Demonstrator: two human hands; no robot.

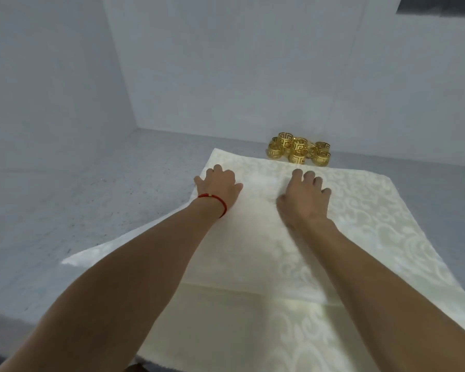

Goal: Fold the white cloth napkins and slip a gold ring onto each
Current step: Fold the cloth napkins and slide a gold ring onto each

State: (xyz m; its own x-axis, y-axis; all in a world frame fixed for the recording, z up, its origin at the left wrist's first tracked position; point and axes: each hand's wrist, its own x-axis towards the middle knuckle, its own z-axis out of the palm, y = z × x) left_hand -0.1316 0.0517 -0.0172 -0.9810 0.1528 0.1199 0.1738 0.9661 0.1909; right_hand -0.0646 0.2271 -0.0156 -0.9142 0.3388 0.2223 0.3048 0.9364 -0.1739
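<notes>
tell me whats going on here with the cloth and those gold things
A person is working on a white patterned napkin spread on a grey surface. Both hands lie flat on the cloth near its far edge, the left hand with a red string bracelet at the wrist, the right hand beside it, apparently pressing a folded layer. A cluster of gold rings sits just beyond the napkin by the wall. None is on the cloth yet.
</notes>
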